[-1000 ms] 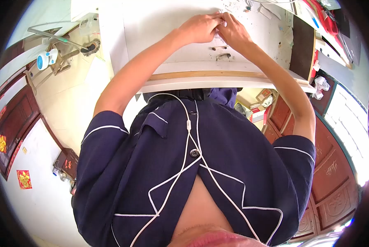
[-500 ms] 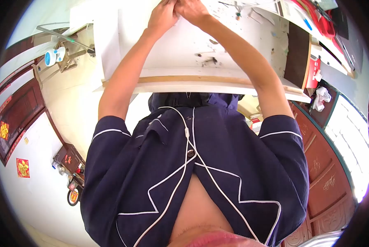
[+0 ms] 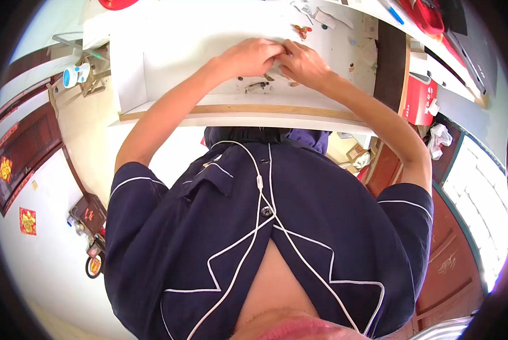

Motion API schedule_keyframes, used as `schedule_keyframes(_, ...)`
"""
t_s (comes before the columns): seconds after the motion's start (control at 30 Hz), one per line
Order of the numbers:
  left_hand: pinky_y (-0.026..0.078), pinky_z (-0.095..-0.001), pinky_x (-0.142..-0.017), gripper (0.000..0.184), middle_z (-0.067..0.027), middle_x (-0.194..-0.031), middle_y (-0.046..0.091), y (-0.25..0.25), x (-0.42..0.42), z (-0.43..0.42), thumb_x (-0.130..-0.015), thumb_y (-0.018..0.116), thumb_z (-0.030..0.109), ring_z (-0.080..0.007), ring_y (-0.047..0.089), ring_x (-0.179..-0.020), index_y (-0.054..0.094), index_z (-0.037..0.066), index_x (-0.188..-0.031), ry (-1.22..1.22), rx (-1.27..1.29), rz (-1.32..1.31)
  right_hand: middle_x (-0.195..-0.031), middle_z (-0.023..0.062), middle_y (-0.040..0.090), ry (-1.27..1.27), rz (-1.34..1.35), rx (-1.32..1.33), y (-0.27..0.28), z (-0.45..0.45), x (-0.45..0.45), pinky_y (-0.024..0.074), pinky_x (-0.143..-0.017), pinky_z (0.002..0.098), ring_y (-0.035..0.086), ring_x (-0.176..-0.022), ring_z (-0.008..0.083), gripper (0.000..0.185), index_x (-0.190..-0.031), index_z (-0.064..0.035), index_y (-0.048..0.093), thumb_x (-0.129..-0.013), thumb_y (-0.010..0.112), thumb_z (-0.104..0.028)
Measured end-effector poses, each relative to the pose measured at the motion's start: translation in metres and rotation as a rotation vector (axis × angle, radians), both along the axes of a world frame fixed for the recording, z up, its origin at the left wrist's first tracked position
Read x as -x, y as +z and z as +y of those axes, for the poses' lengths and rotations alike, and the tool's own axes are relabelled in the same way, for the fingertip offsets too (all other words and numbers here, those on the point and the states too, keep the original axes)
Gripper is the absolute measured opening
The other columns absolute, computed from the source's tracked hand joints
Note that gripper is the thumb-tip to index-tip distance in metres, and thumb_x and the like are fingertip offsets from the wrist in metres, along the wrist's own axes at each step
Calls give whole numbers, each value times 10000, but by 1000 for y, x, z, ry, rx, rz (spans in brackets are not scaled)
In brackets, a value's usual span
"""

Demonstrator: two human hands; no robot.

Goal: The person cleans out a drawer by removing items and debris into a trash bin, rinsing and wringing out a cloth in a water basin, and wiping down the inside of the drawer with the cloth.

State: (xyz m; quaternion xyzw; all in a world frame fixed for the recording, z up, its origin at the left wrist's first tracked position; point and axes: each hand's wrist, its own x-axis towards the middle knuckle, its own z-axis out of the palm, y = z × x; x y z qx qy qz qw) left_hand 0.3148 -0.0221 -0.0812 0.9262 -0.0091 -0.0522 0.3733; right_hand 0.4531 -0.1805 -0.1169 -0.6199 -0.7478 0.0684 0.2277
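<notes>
Over a white drawer pulled out in front of my body, my two hands meet with fingertips touching. My left hand has its fingers curled in a pinch. Bent fingers of my right hand press against it from the other side. Anything between the fingertips is too small or hidden to make out. Dark bits of debris lie on the drawer floor just below the hands. Farther back are a small orange-brown thing and a pale strip.
A blue pen and a red object lie on the surface at the upper right. Beside the drawer stands a red box, with a white plastic bag near it. A blue-and-white item is at the left.
Both hands, still together, have moved back toward my body and lower into view over the drawer. The orange-brown thing now shows behind them, and the view has shifted slightly.
</notes>
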Motion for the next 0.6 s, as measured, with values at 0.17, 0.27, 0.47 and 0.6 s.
schedule_keyframes(0.17,529,-446,-843,271,-172,-1097,677,15,21,36,-843,547,17,-379,642,-976,635,-3,-1099,242,-138,-78,-1117,112,524,12,-101,-218,-1,72,8,546,-913,347,594,-1022,251,340,-1083,-41,641,-743,654,-29)
schedule_keyframes(0.27,537,-425,-884,275,-171,-1183,658,9,42,60,-837,548,19,-361,645,-1010,641,-16,-1093,594,-350,-181,-1164,90,527,47,-176,-290,-10,129,23,531,-938,328,582,-1060,225,323,-1073,-62,651,-751,662,-44)
schedule_keyframes(0.47,536,-453,-854,387,-180,-1163,665,-53,27,118,-852,582,49,-389,649,-985,574,25,-1238,651,-354,-148,-1116,112,583,-244,-358,-97,-33,187,38,566,-856,343,623,-1029,245,211,-990,-75,680,-787,691,-128)
schedule_keyframes(0.6,541,-456,-798,380,-194,-1085,675,-47,-14,85,-845,584,48,-398,652,-937,577,23,-1224,490,-232,-183,-959,140,682,-134,-5,5,-86,150,-16,561,-770,394,689,-816,273,203,-1008,-56,686,-856,594,-154)
